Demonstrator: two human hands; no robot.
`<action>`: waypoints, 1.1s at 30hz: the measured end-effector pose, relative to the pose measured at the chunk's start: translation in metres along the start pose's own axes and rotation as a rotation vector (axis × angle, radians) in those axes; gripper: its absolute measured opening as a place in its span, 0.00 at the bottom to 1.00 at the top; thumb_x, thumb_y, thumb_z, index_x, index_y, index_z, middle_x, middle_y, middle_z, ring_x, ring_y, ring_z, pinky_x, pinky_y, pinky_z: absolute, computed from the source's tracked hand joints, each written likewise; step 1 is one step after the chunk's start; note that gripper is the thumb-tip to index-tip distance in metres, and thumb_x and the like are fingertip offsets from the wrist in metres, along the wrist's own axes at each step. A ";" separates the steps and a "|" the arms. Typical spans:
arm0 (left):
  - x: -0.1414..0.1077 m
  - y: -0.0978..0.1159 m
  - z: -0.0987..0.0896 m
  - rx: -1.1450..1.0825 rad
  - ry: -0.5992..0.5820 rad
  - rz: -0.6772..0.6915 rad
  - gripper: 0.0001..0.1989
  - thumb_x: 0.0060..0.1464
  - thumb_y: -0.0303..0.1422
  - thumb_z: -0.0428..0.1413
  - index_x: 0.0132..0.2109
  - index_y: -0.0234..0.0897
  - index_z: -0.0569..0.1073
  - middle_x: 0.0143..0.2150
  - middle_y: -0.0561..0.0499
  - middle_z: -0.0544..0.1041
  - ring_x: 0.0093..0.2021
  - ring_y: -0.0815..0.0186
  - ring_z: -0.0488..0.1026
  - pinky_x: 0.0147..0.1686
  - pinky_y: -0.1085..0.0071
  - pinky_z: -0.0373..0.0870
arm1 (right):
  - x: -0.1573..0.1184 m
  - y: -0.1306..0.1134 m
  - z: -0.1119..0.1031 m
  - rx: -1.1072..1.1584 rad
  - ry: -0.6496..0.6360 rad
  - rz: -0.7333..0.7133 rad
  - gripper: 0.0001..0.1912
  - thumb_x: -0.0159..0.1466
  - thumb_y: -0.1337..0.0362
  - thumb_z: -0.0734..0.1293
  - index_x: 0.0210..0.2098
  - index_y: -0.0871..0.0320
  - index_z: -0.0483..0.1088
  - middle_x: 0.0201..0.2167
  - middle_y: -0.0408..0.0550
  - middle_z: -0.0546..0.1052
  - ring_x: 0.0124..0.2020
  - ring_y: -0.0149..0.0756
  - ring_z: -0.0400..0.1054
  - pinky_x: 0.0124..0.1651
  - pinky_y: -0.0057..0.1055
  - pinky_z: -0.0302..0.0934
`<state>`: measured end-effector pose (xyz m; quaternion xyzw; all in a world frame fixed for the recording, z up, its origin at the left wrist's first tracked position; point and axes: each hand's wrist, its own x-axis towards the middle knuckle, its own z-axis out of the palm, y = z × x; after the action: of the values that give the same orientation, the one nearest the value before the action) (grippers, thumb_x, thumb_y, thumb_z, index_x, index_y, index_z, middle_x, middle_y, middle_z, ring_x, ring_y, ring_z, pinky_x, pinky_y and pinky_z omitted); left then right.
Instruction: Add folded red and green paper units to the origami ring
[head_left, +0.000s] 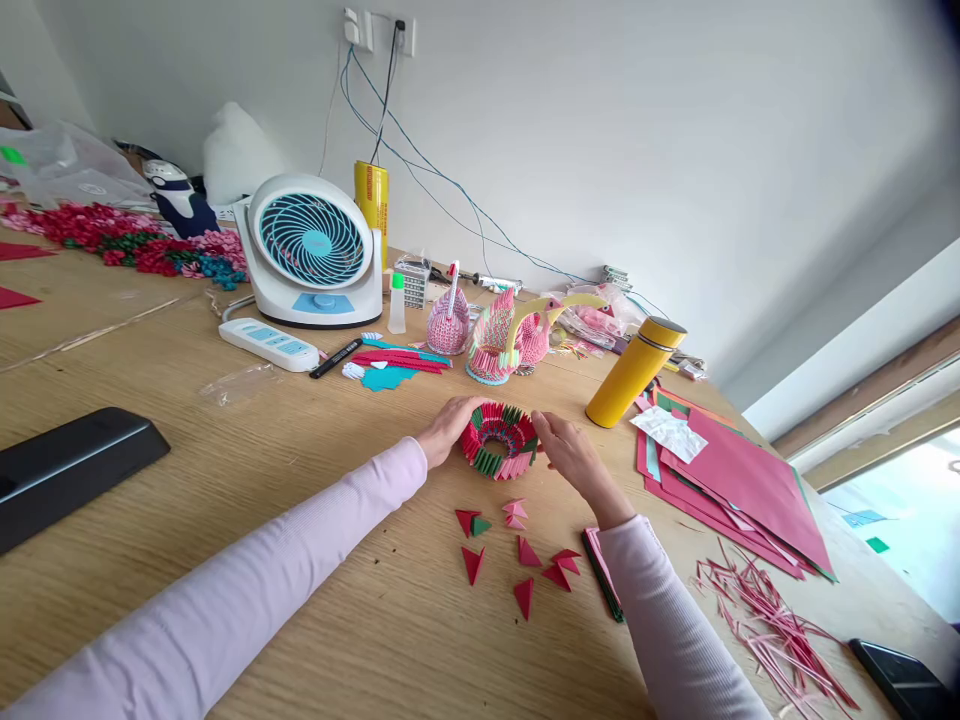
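Between my hands sits a ring of folded paper pieces (488, 463), an origami piece in red, green and pink with a round hole in its middle. My left hand (452, 428) curves around its left rim, with the fingers partly hidden behind it. On the opposite side, my right hand (566, 448) grips the right rim, thumb near the top edge. Loose folded red triangles (524, 598) lie on the table in front of the ring. Among them are a green triangle (480, 525) and some pink pieces (514, 513).
Paper swans (491, 340) stand behind the ring, left of a yellow bottle (636, 372). A white fan (315, 245) and power strip (268, 344) are at back left. Coloured paper sheets (750, 480), paper strips (776, 625) and a phone (904, 680) lie at right.
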<state>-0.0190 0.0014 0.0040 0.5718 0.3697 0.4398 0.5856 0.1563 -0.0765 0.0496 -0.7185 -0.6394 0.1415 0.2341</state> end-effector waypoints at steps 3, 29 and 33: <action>0.004 0.007 0.002 0.109 -0.070 0.032 0.17 0.52 0.42 0.57 0.41 0.34 0.80 0.45 0.46 0.81 0.49 0.57 0.74 0.51 0.65 0.68 | 0.009 -0.003 -0.003 0.027 -0.018 -0.040 0.19 0.70 0.57 0.55 0.37 0.57 0.75 0.31 0.48 0.78 0.33 0.35 0.73 0.28 0.23 0.62; 0.024 0.023 0.001 0.674 -0.197 0.248 0.08 0.49 0.29 0.61 0.38 0.32 0.82 0.37 0.42 0.83 0.37 0.56 0.78 0.40 0.65 0.71 | 0.026 -0.015 0.009 -0.164 0.011 0.010 0.11 0.63 0.60 0.66 0.40 0.51 0.80 0.36 0.47 0.82 0.41 0.41 0.76 0.38 0.29 0.62; 0.026 0.020 0.001 0.649 -0.214 0.241 0.08 0.48 0.29 0.61 0.37 0.31 0.81 0.36 0.42 0.82 0.37 0.56 0.78 0.38 0.66 0.71 | 0.024 -0.017 0.008 -0.170 0.008 0.029 0.11 0.62 0.59 0.67 0.40 0.52 0.80 0.37 0.47 0.82 0.40 0.42 0.76 0.36 0.29 0.62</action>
<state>-0.0112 0.0245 0.0261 0.8103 0.3563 0.3030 0.3530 0.1412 -0.0503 0.0543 -0.7454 -0.6379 0.0870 0.1727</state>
